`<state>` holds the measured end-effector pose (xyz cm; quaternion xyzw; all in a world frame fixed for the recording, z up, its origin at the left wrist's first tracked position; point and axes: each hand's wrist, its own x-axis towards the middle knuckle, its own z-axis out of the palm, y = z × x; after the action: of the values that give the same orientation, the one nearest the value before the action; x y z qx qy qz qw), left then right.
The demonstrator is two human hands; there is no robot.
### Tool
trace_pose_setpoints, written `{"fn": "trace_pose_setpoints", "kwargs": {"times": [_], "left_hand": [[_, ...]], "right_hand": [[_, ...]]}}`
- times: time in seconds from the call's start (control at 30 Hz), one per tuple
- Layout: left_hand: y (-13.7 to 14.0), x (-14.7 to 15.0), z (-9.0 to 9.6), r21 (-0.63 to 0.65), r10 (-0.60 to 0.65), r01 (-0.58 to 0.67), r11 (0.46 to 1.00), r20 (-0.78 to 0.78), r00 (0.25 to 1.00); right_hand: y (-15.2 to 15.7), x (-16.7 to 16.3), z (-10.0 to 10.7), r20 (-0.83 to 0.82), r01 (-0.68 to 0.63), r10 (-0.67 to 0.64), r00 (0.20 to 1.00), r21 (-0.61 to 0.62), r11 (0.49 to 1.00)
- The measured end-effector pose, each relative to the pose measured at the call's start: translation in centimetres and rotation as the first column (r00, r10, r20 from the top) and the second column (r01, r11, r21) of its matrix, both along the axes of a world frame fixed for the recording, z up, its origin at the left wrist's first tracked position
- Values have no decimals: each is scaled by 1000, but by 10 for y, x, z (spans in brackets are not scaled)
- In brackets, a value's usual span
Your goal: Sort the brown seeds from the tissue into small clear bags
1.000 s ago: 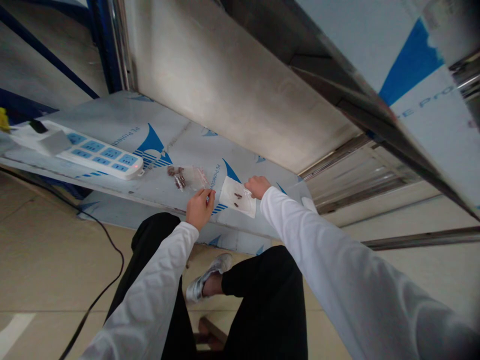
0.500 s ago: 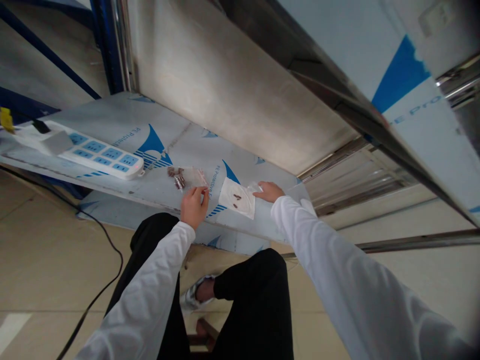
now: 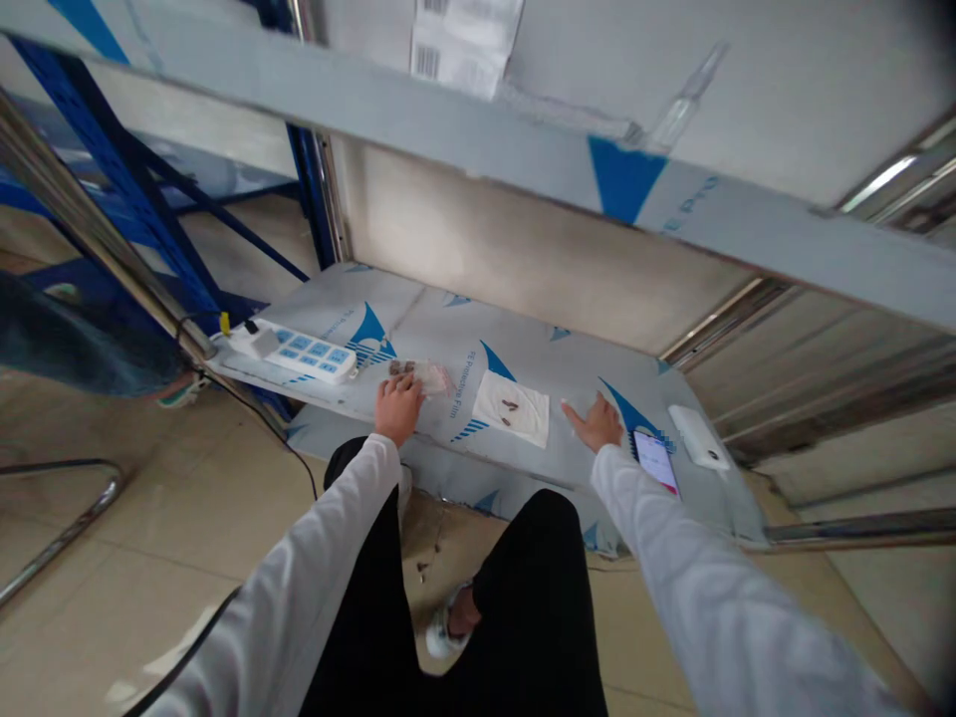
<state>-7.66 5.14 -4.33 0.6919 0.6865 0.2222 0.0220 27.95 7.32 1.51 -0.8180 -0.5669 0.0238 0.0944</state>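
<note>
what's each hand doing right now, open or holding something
Left hand: at the bag; grip can't be told.
Right hand: open, between paper and phone.

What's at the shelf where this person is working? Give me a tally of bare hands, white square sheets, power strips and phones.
Hands: 2 (left hand, right hand)
White square sheet: 1
Power strip: 1
Phone: 1
Total: 5

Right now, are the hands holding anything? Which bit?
The left hand overlaps the near side of the plastic bag; gripping cannot be told. The right hand shows nothing held.
</note>
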Motion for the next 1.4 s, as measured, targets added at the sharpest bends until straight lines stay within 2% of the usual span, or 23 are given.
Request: {"fn": "trace_pose_setpoints", "kwargs": {"times": [0.07, 0.13, 0.2, 0.23, 0.27, 0.37, 0.47, 0.53, 0.73, 0.83, 0.97, 1.1, 1.27, 1.4], "left_hand": [[0, 1, 13, -16, -12, 11, 1000, -40, 999], [1, 4, 27, -31, -21, 18, 999, -77, 997], [2, 8, 40, -40, -18, 14, 999, -107, 994], [3, 11, 46, -42, -12, 7, 999, -119, 993], [3, 12, 51, -42, -3, -2, 999, -128, 992], [4, 16, 63, -21, 29, -32, 999, -144, 989], [4, 20, 70, 40, 68, -64, 997, -136, 988], [4, 24, 73, 96, 98, -87, 992, -114, 989], [14, 49, 76, 248, 209, -215, 945, 48, 977], [25, 61, 77, 292, 234, -267, 918, 145, 961], [32, 72, 82, 315, 254, -328, 891, 253, 934], [17, 79, 83, 302, 268, -397, 867, 389, 882], [-15, 86, 82, 238, 178, -388, 890, 603, 777], [-33, 107, 87, 231, 86, -310, 922, 660, 746]], "right_hand": [[-29, -10, 3, -160, 3, 34, 987, 224, 974], [-66, -27, 8, -285, 19, 118, 951, 436, 900], [-108, -50, 12, -383, 45, 222, 897, 577, 816], [-129, -62, 13, -437, 83, 247, 865, 609, 789], [-150, -75, 13, -495, 114, 266, 827, 611, 783], [-201, -110, 11, -640, 148, 306, 705, 555, 819], [-226, -127, 9, -704, 101, 352, 617, 515, 851], [-229, -125, 7, -727, 105, 349, 591, 499, 860], [-215, -91, -11, -798, 249, 255, 546, 446, 860], [-214, -80, -18, -846, 294, 203, 494, 382, 876], [-220, -68, -17, -873, 305, 173, 456, 336, 891], [-218, -57, -18, -884, 326, 161, 439, 323, 888], [-201, -64, -22, -902, 376, 164, 400, 324, 868], [-170, -88, -4, -892, 287, 249, 378, 368, 884]]}}
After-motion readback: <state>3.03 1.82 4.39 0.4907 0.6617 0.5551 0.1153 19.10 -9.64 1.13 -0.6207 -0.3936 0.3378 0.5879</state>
